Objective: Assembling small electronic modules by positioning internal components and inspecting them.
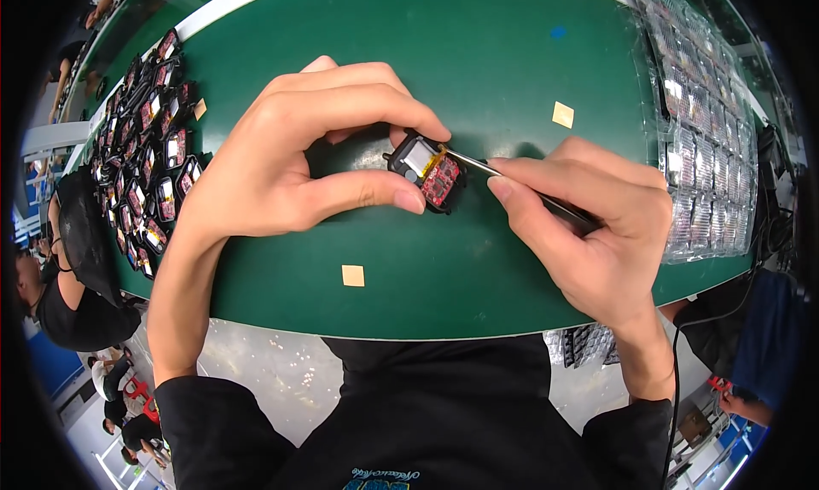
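Observation:
Between the thumb and fingers of my left hand [294, 149] is a small electronic device [426, 171] in an open black housing. A red circuit board and a silver battery cell with a yellow strip show inside it. My right hand [589, 226] pinches slim metal tweezers [471, 161] like a pen. Their tip meets the device near the yellow strip at its upper right edge; whether the tip grips anything is too small to tell. The device is held tilted above the green table [478, 285].
Many similar black devices [145, 157] lie heaped along the table's left side. Clear plastic trays with compartments [704, 149] stand at the right. Small cream squares [352, 276] lie on the tabletop, one of them near the trays. A dark cable [676, 362] hangs at the right; other people sit on both sides.

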The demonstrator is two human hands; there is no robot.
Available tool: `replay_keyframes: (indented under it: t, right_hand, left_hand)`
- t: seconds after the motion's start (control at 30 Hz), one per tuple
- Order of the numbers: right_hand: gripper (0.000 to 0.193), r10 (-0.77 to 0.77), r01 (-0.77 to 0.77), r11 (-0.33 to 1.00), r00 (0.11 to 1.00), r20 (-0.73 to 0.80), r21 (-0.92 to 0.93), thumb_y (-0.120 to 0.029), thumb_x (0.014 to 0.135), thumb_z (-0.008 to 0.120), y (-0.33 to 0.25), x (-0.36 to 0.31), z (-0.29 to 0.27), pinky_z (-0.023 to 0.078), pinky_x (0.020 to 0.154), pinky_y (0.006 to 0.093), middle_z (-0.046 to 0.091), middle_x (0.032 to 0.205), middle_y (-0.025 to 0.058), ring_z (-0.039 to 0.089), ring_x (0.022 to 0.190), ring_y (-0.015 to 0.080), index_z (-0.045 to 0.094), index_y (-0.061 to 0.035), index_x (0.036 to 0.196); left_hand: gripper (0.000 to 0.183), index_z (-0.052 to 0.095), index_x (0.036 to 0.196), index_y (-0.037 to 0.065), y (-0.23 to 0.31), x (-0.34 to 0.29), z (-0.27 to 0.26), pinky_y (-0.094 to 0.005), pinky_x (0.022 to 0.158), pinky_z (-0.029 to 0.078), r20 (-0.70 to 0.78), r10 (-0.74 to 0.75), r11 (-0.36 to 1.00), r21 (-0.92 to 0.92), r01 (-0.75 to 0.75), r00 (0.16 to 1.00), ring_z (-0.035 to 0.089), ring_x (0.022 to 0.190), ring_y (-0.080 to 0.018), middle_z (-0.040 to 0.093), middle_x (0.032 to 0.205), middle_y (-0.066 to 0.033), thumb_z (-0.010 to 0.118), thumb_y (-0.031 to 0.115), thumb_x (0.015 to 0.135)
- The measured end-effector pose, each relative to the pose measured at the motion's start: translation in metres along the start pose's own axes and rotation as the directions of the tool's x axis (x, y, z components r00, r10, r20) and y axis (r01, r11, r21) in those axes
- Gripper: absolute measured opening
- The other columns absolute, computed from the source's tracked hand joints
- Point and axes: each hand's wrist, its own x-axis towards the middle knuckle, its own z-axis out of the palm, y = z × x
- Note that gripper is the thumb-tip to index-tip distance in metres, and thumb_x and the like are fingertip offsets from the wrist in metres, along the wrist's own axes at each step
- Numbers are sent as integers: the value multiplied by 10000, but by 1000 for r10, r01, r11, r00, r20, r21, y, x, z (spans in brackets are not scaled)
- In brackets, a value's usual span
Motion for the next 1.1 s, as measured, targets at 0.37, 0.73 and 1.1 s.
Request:
replay_keyframes:
  t: [0.37,0.73,1.1]
  right_hand:
    - [166,1,-1,1000,1000,3,5,55,853,862,0,0,-2,381,539,262,696,725,46,562,587,88,869,25,1016]
    - [165,-6,5,1000,1000,20,13,53,854,855,2,1,-2,369,538,255,696,724,44,555,585,81,872,22,1015]
    - [160,-30,30,999,1000,7,20,56,852,854,0,1,1,385,532,263,695,714,46,569,579,87,870,24,1008]
  left_hand:
    - [586,837,1214,26,2,2,1,-351,859,417,13,20,1000,7,-20,1000,697,962,-217,786,1063,-68,980,342,743]
    - [597,830,1216,13,-2,2,1,-360,869,419,19,54,998,-28,-54,998,705,961,-226,790,1057,-83,946,411,786]
    - [546,837,1174,25,4,2,-1,-363,838,392,27,74,995,67,-75,997,706,935,-217,798,1033,-73,957,387,783]
